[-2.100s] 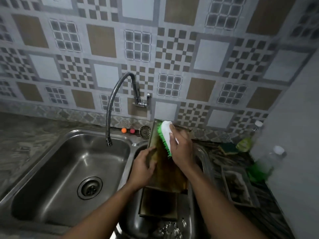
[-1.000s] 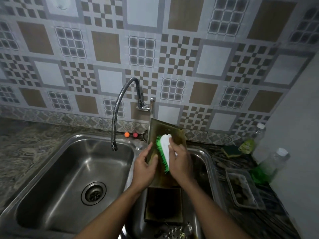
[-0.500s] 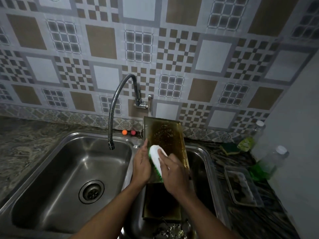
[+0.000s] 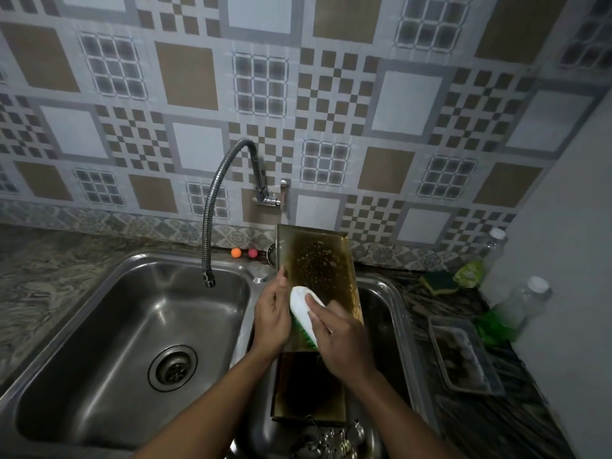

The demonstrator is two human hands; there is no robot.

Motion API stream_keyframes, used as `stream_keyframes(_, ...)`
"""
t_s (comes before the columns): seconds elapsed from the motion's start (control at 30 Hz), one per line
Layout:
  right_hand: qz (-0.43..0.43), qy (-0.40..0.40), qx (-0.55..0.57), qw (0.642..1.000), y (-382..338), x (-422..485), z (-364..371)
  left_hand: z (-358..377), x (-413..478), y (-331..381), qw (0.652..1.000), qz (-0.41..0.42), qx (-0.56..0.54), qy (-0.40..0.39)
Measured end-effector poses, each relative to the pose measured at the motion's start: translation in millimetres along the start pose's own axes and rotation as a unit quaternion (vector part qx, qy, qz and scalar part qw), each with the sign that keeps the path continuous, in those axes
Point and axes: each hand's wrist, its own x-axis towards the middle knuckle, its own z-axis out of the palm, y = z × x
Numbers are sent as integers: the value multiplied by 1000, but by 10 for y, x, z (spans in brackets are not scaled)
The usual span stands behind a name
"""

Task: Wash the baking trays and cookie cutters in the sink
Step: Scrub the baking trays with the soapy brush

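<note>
Centre of frame, a soapy tray [image 4: 318, 260] stands tilted in the right basin of the sink [image 4: 395, 304]. The left hand [image 4: 271, 318] grips its left edge. The right hand [image 4: 344, 341] fingers clasp a brush [image 4: 302, 308], bristles against the tray. A second tray [image 4: 308, 392] lies below.

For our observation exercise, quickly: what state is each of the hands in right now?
Left hand: grips the left edge of the baking tray.
Right hand: holds the scrub brush against that tray.
</note>
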Motion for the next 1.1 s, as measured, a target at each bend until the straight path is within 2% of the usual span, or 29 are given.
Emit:
stream_keyframes(0.17,96,60,21,993,344,-6,-122,-117,-45,-3,1000,-9,-10,-4)
stream_keyframes(0.3,160,97,38,982,281,207,-68,0,-93,25,999,14,36,-20)
stream_keyframes(0.47,114,61,64,989,0,224,114,25,-53,4,998,25,53,-5)
stream_keyframes(0.6,172,72,59,981,330,296,13,-59,-100,-37,999,13,33,-23)
stream_keyframes(0.77,265,118,168,942,484,495,-385,-179,-102,-88,997,-35,62,-31)
stream_keyframes(0.87,284,146,224,921,549,523,-648,-247,-90,-149,994,-48,91,-31)
stream_keyframes(0.97,306,119,233,915,693,458,-770,-289,-71,-211,992,-47,113,-32)
stream_keyframes(1.1,325,11,242,914,803,364,-634,-247,-42,-179,997,-33,67,-31)
